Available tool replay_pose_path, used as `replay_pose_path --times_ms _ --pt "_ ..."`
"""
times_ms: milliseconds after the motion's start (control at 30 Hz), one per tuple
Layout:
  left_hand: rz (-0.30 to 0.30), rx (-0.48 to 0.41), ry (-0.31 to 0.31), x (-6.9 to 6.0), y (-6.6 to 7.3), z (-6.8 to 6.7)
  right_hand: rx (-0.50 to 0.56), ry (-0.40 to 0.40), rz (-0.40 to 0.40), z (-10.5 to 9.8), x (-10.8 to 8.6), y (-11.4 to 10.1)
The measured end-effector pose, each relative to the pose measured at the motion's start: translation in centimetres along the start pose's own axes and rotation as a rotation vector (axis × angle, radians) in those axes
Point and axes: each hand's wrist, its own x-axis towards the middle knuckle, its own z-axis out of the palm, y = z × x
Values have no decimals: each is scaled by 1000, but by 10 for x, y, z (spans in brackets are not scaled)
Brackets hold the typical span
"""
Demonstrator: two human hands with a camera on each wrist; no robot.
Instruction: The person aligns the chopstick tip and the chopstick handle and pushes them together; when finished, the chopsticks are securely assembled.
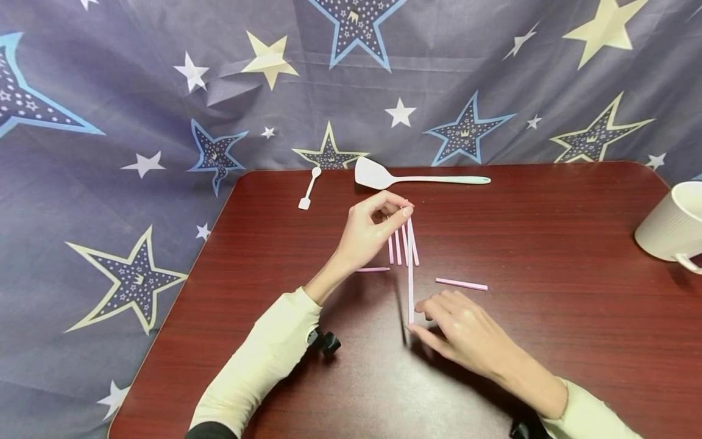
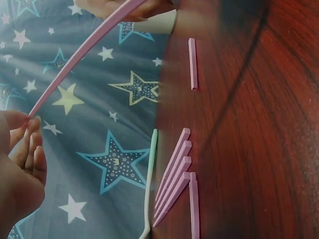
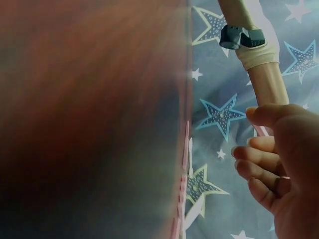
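In the head view my left hand pinches the upper end of a long, slim pink stick between thumb and fingertips. The stick hangs over the table and looks slightly bowed in the left wrist view. By its lower end is my right hand, fingers loosely bent, thumb tip at or very near the stick. A gap shows between that thumb and the forefinger. Several shorter pink sticks lie side by side on the table beyond the held one. Single pink sticks lie right and left of this row.
A white spatula with a pale green handle end lies along the table's back edge. Left of it is a small white two-ended scoop. A white ribbed mug stands at the right. Star-patterned cloth hangs behind the dark red table.
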Motion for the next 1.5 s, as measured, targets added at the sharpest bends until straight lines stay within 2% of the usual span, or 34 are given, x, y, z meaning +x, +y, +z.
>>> replay_pose_path --times_ms 200,467,700,900,1267,1500 --pt "-12 25 10 7 -8 -2 -34 -24 5 -6 3 5" --pt "-53 118 10 23 -21 1 -59 -37 22 -10 6 16" --pt "-76 162 -39 43 -36 7 -98 -42 20 -9 6 32" --pt "-75 244 -93 57 -48 12 -117 -61 34 -8 5 45" --pt "-173 367 -150 69 -68 18 -131 -108 40 -7 4 68" --pt "-217 393 -185 74 -82 18 -134 -153 58 -4 6 80"
